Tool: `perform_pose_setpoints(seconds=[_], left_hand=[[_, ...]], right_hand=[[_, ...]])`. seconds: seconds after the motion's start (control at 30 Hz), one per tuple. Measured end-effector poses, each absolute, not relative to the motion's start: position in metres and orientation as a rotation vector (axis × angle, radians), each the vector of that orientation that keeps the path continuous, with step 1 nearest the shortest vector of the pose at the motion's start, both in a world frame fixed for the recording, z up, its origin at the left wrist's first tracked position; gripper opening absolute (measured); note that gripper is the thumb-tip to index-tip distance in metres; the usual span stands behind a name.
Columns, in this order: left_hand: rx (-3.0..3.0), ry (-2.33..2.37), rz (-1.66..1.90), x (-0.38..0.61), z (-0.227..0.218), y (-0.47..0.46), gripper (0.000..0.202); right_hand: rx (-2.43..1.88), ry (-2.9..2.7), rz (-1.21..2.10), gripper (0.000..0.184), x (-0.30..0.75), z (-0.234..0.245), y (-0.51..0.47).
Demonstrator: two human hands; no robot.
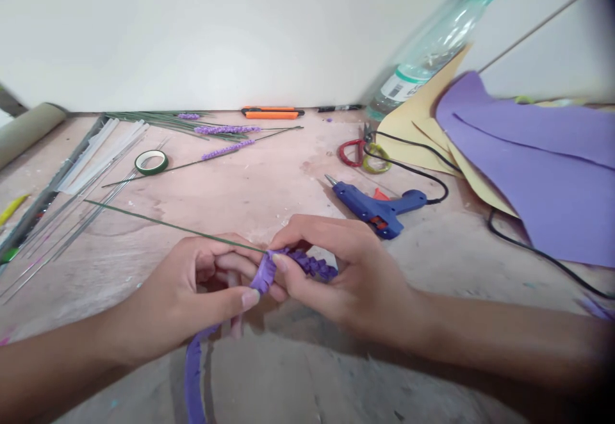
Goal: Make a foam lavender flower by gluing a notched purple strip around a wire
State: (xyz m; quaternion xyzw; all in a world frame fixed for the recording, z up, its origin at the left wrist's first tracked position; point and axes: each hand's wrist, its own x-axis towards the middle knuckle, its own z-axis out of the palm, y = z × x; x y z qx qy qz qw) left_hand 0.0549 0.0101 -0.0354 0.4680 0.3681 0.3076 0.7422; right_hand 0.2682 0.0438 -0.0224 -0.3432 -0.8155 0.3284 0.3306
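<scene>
Near the tabletop's [288, 180] front edge, the left hand [192, 289] pinches a purple strip [195, 366] against a green wire [158, 222], fingers closed. The right hand [346, 270] grips the wound purple coil [310, 262] on that wire. A glue gun [379, 206] lies just beyond.

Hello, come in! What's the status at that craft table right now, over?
Left hand pinching purple foam strip against green wire. Right hand gripping the wound end. Glue gun lying just beyond, clear of both hands.
</scene>
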Motion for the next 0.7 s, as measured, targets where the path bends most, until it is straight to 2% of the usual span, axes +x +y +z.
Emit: perform_pose_setpoints(seconds=[0.43, 0.7], left_hand=[[0.869, 0.739, 0.642, 0.0565, -0.0324, 0.0111, 0.018], [0.750, 0.807, 0.697, 0.0625, -0.0338, 0.0096, 0.040]], right_hand=[[-0.870, -2.104, 0.882, 0.015, 0.2678, -0.0179, 0.0418], [-0.753, -2.041, 1.000, 0.018, 0.2663, -0.0227, 0.0415]])
